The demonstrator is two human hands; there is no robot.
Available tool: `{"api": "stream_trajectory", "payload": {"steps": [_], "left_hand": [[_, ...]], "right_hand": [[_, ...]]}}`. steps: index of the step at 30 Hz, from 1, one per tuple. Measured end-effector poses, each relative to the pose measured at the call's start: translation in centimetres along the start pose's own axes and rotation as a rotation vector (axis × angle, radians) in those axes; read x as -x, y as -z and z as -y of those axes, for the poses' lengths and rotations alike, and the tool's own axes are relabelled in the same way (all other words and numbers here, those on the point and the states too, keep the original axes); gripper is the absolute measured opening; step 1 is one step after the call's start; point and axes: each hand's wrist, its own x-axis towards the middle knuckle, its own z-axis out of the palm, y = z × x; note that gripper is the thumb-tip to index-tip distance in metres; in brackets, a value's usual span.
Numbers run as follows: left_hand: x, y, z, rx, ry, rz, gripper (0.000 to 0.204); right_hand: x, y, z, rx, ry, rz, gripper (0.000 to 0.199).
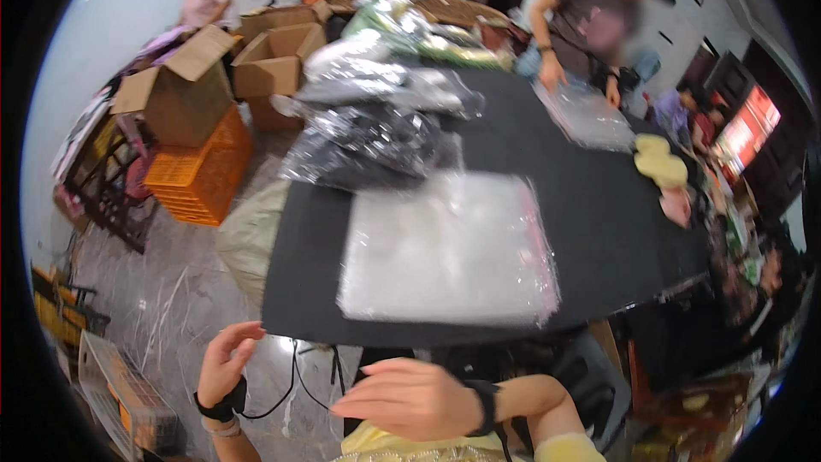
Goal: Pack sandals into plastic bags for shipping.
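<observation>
The left hand [229, 358] and right hand [410, 400] are held empty, loosely extended, before the bench [594, 231]; its clear bags [445, 257] are best lifted singly.

A black table [599, 222] bears bags [436, 261] (clear plastic).

L hand [224, 370] & R hand [419, 398] free nr blk tbl [599, 231] w/ clr bags [440, 261].

Looks like a packing workshop: clear bags [445, 257] and bagged goods [363, 150] on a black desk [607, 231], cardboard boxes [192, 98] and an orange crate [197, 178] alongside, a co-worker [586, 21] handling more bags [590, 120].
</observation>
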Motion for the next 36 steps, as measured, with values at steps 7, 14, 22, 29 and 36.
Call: {"api": "stream_trajectory", "payload": {"steps": [7, 14, 22, 29, 36], "left_hand": [[-6.9, -2.5, -5.4, -0.209, -0.429, -0.044, 0.022], [-23.1, -9.2, -5.0, -0.502, -0.497, -0.348, 0.052], [-34.8, -15.1, -4.7, -1.28, -0.731, -0.175, 0.07], [-35.8, -15.3, -7.7, -0.935, -1.056, -0.522, 0.045], [-27.1, -15.1, -14.2, -0.073, -0.67, -0.513, 0.013]], "right_hand": [[-4.5, 13.0, -5.4, -1.242, 0.102, -1.112, 0.025], [-1.7, 14.7, -26.8, -1.137, -0.403, -1.122, 0.019], [3.3, 8.5, -36.9, 0.423, -0.75, -0.438, 0.048], [3.7, 9.8, -35.7, -0.259, -0.679, -1.024, 0.035], [2.2, 12.9, -33.3, -0.491, -0.342, -1.192, 0.061]]}}
